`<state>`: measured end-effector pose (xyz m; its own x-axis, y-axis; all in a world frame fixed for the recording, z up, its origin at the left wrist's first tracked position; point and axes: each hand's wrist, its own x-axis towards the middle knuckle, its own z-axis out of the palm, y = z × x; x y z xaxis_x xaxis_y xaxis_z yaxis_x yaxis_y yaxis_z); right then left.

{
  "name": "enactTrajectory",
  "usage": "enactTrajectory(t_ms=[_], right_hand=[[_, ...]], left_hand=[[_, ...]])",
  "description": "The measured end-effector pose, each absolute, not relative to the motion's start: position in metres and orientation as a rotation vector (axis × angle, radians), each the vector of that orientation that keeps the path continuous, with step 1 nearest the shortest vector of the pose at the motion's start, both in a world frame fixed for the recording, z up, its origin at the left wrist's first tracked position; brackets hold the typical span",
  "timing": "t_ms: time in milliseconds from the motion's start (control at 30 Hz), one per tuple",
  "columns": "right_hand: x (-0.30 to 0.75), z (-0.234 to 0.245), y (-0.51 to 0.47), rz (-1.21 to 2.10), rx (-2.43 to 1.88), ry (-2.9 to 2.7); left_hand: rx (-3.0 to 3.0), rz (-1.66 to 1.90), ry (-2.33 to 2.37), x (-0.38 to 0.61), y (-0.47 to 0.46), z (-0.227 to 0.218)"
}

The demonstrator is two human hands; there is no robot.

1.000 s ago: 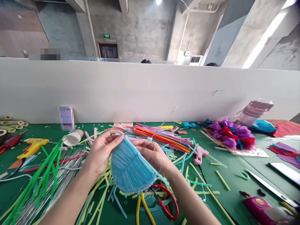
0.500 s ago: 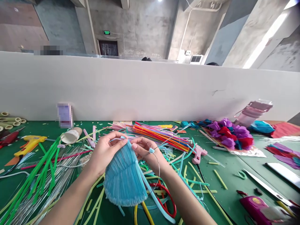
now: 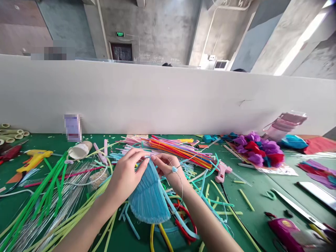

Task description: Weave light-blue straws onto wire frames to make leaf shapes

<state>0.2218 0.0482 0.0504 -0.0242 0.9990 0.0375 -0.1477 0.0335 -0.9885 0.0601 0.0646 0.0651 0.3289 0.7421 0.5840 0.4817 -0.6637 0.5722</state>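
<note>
A light-blue, fan-shaped piece of fuzzy chenille stems hangs over the green table, narrow end up and a creased line across its middle. My left hand pinches it at the narrow top. My right hand is closed at the same tip, from the right, fingertips close to those of my left. A thin wire with a small blue fuzzy knot loops over my right hand. From the piece's right edge a loose blue strip trails down. My fingers partly hide the tip.
Chenille stems in several colours lie behind my hands. Green stems, a yellow glue gun and a paper tube are leftward. Rightward are a pink glue gun, scissors and purple-red petals. A white partition stands behind.
The blue fan-shaped piece has shifted right and turned slightly, its lower edge now higher. My left hand has moved right, closer to my right hand. Both hands still grip the tip.
</note>
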Motion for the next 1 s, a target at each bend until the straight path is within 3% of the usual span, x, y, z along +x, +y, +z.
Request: enactTrajectory(t_ms=[233, 567, 1000], right_hand=[[0.226, 0.053, 0.047, 1.303, -1.037, -1.023], [0.227, 0.054, 0.046, 1.626, -0.831, -0.845], [0.234, 0.063, 0.036, 1.918, -0.882, -1.132]], left_hand=[[2.019, 1.099, 1.154, 0.058, 0.059, 0.074], [1.73, 0.884, 1.002, 0.043, 0.081, 0.07], [1.944, 0.324, 0.871, 0.021, 0.081, 0.093]])
